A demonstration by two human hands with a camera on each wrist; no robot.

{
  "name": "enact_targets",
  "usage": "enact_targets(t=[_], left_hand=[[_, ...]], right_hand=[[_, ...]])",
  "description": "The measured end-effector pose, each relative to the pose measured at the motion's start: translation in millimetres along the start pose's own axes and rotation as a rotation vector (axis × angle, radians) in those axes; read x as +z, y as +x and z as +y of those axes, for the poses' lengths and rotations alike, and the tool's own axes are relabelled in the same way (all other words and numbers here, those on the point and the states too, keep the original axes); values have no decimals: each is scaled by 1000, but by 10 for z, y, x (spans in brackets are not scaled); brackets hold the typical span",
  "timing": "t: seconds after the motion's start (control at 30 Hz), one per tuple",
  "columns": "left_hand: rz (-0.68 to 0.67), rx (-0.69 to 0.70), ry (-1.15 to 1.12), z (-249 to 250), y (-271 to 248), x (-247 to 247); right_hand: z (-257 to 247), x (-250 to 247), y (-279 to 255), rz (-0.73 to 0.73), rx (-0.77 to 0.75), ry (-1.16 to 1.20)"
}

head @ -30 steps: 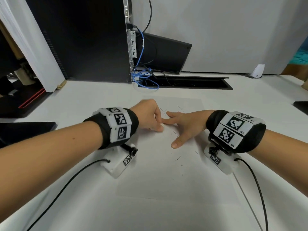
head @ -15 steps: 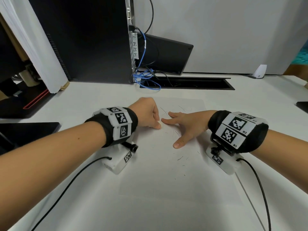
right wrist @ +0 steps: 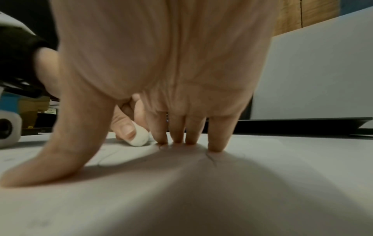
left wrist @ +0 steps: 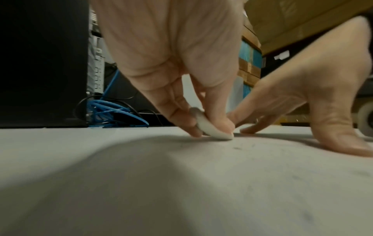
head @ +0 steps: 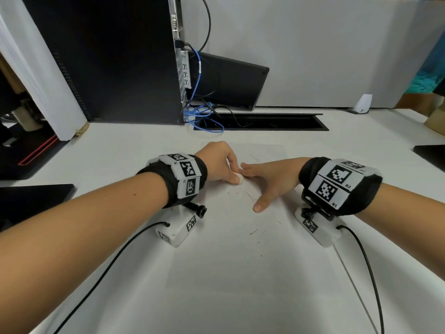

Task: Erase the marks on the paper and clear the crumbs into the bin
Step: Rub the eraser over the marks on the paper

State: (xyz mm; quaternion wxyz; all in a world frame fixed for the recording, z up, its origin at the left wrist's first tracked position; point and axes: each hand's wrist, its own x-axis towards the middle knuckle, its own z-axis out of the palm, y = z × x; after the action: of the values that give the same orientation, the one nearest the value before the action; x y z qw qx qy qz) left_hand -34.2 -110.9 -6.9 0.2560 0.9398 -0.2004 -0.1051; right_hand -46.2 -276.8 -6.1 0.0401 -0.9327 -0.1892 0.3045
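Paper [head: 240,261] flat on white tabletop [head: 120,145], dotted with dark crumbs [head: 254,231]. Eraser [head: 239,179] pinched in left hand [head: 218,165], pressed against sheet. Right hand [head: 274,180] spread flat, fingertips [right wrist: 215,147] pinning paper beside eraser.

An office workstation: a long white desk [head: 120,150] carries a tall black computer tower [head: 108,59] at its far edge, coiled blue network cables [head: 204,116] beside a black rectangular cable slot [head: 265,121], and a grey partition panel [head: 325,51] behind.
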Motion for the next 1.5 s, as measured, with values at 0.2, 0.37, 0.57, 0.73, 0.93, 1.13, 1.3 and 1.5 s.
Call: enact_targets(t=[0.2, 0.37, 0.57, 0.73, 0.93, 1.13, 1.3, 1.5], left_hand=[[-91, 80, 71, 66, -30, 102], [-37, 34, 80, 36, 19, 42], [-9, 40, 116, 12, 12, 18], [-225, 69, 44, 37, -118, 78], [6, 23, 144, 28, 3, -5], [-89, 48, 101, 38, -88, 55], [-64, 58, 101, 78, -50, 83], [30, 26, 130, 70, -13, 11]], right_hand=[[7, 21, 76, -22, -52, 29], [60, 19, 82, -11, -8, 33], [39, 18, 53, 4, 15, 10], [18, 4, 48, 3, 26, 16], [-8, -1, 28, 2, 27, -15], [13, 3, 44, -8, 20, -18], [9, 4, 85, -26, -1, 13], [5, 1, 45, -10, 33, -11]])
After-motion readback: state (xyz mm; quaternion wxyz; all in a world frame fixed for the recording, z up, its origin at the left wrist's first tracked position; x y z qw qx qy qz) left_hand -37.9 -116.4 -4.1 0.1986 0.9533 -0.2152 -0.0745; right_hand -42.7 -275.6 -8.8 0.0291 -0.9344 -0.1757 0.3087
